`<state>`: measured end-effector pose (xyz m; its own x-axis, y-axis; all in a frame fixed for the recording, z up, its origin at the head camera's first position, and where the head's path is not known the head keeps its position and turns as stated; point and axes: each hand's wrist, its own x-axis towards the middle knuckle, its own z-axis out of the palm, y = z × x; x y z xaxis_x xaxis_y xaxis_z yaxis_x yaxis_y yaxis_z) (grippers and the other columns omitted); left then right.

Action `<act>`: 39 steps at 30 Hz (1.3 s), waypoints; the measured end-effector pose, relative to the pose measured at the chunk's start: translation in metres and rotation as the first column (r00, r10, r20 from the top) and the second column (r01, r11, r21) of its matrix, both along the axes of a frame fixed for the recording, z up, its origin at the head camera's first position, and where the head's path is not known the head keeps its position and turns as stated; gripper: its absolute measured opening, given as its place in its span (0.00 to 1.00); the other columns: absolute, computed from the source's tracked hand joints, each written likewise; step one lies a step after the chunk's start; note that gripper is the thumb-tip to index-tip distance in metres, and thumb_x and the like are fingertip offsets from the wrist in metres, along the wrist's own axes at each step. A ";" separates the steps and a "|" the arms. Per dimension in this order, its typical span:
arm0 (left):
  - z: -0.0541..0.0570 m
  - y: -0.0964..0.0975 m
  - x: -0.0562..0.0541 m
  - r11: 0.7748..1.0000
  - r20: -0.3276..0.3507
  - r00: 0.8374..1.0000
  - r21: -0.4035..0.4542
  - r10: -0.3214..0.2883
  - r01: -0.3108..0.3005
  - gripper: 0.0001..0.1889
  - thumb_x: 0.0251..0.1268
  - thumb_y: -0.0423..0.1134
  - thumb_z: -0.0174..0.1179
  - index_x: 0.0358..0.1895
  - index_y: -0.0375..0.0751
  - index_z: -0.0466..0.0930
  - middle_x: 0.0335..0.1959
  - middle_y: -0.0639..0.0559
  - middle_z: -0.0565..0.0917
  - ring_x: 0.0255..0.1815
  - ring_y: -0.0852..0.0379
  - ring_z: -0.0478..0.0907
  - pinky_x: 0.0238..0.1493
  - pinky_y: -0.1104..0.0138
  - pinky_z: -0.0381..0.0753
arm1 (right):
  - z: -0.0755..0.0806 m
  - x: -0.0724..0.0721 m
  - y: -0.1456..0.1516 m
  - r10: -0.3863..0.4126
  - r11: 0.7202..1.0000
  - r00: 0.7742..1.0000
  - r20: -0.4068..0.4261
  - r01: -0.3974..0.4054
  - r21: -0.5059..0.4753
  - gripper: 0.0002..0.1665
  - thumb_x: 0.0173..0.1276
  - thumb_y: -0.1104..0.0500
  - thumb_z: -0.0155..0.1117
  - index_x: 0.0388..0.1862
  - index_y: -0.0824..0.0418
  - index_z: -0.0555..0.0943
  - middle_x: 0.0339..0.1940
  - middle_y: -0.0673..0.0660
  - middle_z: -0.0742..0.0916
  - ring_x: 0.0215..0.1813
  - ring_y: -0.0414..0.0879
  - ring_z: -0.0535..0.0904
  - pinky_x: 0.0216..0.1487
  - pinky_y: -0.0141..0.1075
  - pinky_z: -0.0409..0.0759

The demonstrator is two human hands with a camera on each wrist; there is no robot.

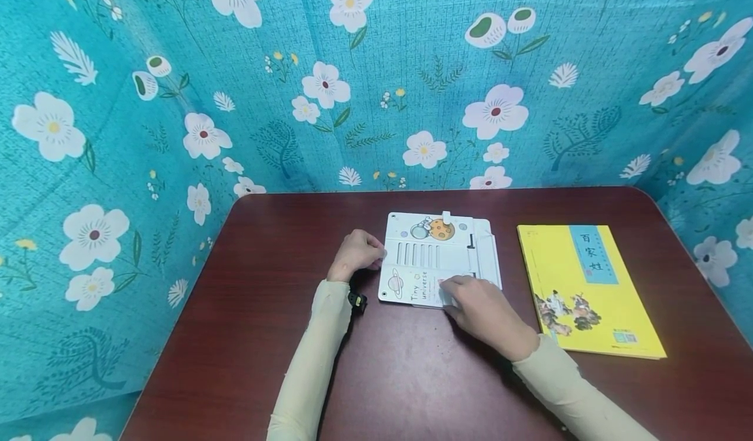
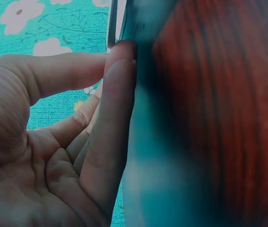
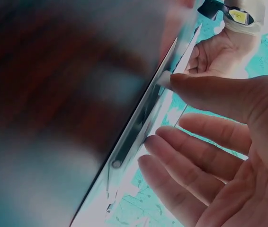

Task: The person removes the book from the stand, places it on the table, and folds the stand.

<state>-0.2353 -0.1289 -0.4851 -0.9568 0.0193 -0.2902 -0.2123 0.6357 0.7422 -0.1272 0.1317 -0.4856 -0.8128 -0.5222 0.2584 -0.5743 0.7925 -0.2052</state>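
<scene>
A white foldable book stand lies on the table, printed with an astronaut, planets and the words "Tiny universe". Its left edge is pinched between the thumb and index finger of my left hand. In the left wrist view, those fingertips meet at the thin panel edge. At the stand's near edge, right of the lettering, is my right hand. The right wrist view shows its thumb on a small whitish tab at that edge, the other fingers half bent. A matching white clip sits on the far edge.
A yellow book with a blue title panel lies right of the stand, close to my right forearm. The dark red-brown table reaches back to a turquoise flowered curtain. A black band with a small device is on my left wrist.
</scene>
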 end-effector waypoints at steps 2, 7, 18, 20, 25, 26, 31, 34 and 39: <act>0.000 -0.001 0.000 1.000 0.003 1.000 0.007 0.004 -0.004 0.06 0.64 0.32 0.66 0.38 0.34 0.90 0.27 0.44 0.89 0.23 0.58 0.85 0.28 0.67 0.88 | 0.001 0.000 0.001 -0.016 1.000 1.000 0.027 0.016 0.002 0.14 0.55 0.62 0.82 0.40 0.59 0.87 0.29 0.51 0.87 0.28 0.42 0.77 0.29 0.38 0.77; 0.000 -0.003 0.000 1.000 0.009 1.000 0.026 -0.004 0.004 0.06 0.65 0.32 0.66 0.39 0.33 0.89 0.29 0.43 0.89 0.23 0.59 0.85 0.29 0.68 0.88 | 0.002 -0.002 0.000 -0.035 0.999 0.997 0.075 0.035 0.002 0.13 0.56 0.60 0.83 0.39 0.58 0.87 0.25 0.48 0.84 0.26 0.40 0.71 0.28 0.34 0.72; 0.005 -0.006 -0.001 0.999 0.025 0.999 0.045 -0.019 0.018 0.05 0.68 0.31 0.66 0.40 0.31 0.88 0.28 0.44 0.88 0.23 0.60 0.84 0.29 0.68 0.89 | 0.003 -0.012 0.001 -0.034 0.998 0.997 0.076 0.038 -0.054 0.11 0.56 0.65 0.81 0.31 0.58 0.84 0.22 0.48 0.82 0.25 0.40 0.68 0.28 0.32 0.70; 0.004 -0.007 -0.001 0.998 0.038 0.999 0.061 -0.021 0.019 0.05 0.68 0.31 0.66 0.40 0.31 0.88 0.27 0.44 0.87 0.23 0.60 0.84 0.29 0.68 0.89 | 0.003 -0.014 0.002 -0.046 0.997 0.995 0.083 0.051 -0.056 0.12 0.57 0.66 0.80 0.29 0.57 0.83 0.23 0.48 0.83 0.25 0.40 0.69 0.28 0.32 0.70; 0.001 -0.009 -0.001 0.996 0.060 0.998 0.090 -0.027 0.021 0.05 0.68 0.30 0.66 0.40 0.31 0.87 0.27 0.45 0.87 0.24 0.59 0.85 0.30 0.68 0.89 | 0.004 -0.017 0.004 -0.047 0.998 0.991 0.128 0.053 -0.043 0.10 0.58 0.66 0.80 0.33 0.58 0.85 0.25 0.48 0.84 0.26 0.40 0.71 0.29 0.32 0.71; 0.001 -0.009 -0.001 0.995 0.062 0.998 0.095 -0.027 0.021 0.05 0.68 0.31 0.65 0.40 0.31 0.87 0.27 0.44 0.87 0.24 0.59 0.85 0.30 0.68 0.89 | 0.005 -0.018 0.005 -0.044 0.998 0.989 0.140 0.050 -0.038 0.10 0.58 0.65 0.80 0.33 0.58 0.85 0.24 0.48 0.83 0.26 0.40 0.70 0.28 0.32 0.71; 0.000 -0.008 -0.002 0.993 0.060 0.998 0.115 -0.026 0.019 0.05 0.68 0.31 0.66 0.41 0.31 0.87 0.27 0.44 0.87 0.24 0.59 0.84 0.30 0.67 0.89 | 0.013 -0.028 0.009 -0.024 0.998 0.978 0.209 0.035 -0.045 0.12 0.57 0.61 0.81 0.39 0.60 0.88 0.23 0.49 0.83 0.27 0.41 0.71 0.30 0.33 0.70; -0.001 -0.007 -0.002 0.991 0.071 0.997 0.132 -0.027 0.018 0.06 0.68 0.31 0.66 0.42 0.30 0.87 0.27 0.44 0.87 0.23 0.60 0.84 0.30 0.68 0.89 | 0.019 -0.037 0.012 -0.023 0.998 0.973 0.231 0.036 -0.053 0.15 0.60 0.59 0.80 0.44 0.63 0.89 0.30 0.53 0.89 0.31 0.44 0.79 0.34 0.37 0.79; -0.001 -0.005 -0.002 0.989 0.092 0.995 0.146 -0.031 0.017 0.07 0.68 0.31 0.66 0.44 0.30 0.87 0.28 0.44 0.87 0.24 0.60 0.84 0.30 0.68 0.89 | 0.027 -0.061 0.013 -0.054 0.996 0.964 0.259 0.069 -0.048 0.19 0.66 0.59 0.76 0.54 0.65 0.88 0.47 0.62 0.93 0.49 0.56 0.90 0.50 0.52 0.89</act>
<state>-0.2374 -0.1336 -0.4862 -0.9243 0.0901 -0.3708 -0.2712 0.5284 0.8045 -0.1880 0.1449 -0.4581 -0.8859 -0.4593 0.0641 -0.4466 0.8076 -0.3851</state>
